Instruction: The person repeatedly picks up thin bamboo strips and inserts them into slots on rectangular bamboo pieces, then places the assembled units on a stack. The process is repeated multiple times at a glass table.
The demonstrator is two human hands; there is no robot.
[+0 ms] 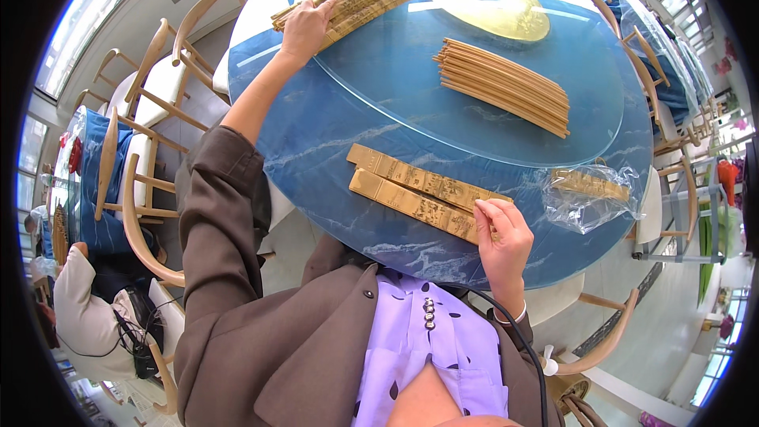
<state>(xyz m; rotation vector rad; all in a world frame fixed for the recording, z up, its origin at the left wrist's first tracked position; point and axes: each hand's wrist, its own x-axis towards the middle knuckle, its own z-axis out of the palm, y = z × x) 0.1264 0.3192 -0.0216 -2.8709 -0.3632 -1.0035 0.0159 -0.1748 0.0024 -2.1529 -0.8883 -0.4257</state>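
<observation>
At the far left of the table, my left hand [307, 32] reaches onto a pile of gold-brown printed paper chopstick sleeves [368, 1]. Its fingers are bent and closed on the sleeves at the pile's near side; how many they grip I cannot tell. Closer to me, two flat paper chopstick sleeves [411, 207] lie side by side, slightly fanned. My right hand [504, 241] pinches the right end of the nearer one between thumb and fingers. A bundle of wooden chopsticks [506, 88] rests beyond them on the glass turntable [379, 103].
A clear plastic bag [589, 196] with gold sleeves inside lies at the right table edge. A yellow round patch [506, 16] shows at the turntable's far side. Wooden chairs [142, 221] surround the blue table [300, 166]. A person [87, 308] is at the left.
</observation>
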